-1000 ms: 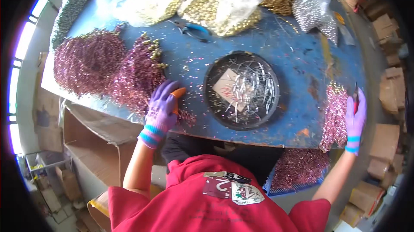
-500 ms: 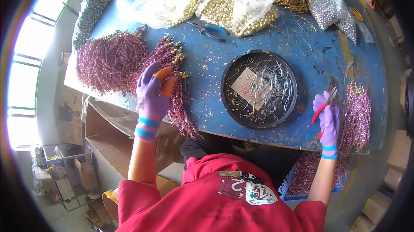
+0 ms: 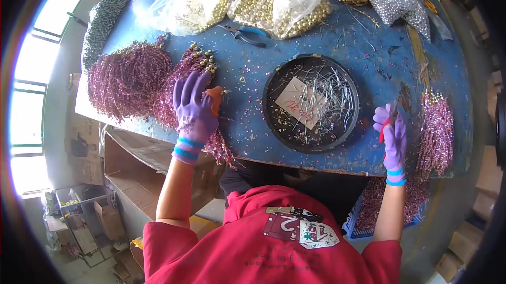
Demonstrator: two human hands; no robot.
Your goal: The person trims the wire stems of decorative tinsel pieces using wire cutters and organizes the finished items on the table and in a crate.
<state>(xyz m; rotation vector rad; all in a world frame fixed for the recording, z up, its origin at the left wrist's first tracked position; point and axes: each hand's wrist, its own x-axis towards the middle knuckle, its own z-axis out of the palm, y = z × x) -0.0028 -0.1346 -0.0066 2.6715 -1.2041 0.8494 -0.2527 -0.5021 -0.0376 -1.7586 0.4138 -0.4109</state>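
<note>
Head view: w/ R hand [image 3: 395, 141] grip clamped on red-handled pliers [image 3: 383, 130], we'd best angle tips off pink tinsel strands [image 3: 184, 68], pressing lightly w/ L hand [image 3: 195, 110], whose grip we can't tell.

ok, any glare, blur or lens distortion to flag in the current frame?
Head view: windows at left blown out; glare on the tabletop's far-left part; strong fisheye curvature, dark corners; red-handled tool in the right hand looks soft, tips indistinct; writing on the card hard to read.

Pink tinsel bunch [image 3: 191, 66] partly hidden beneath the left hand [image 3: 196, 107]
</note>
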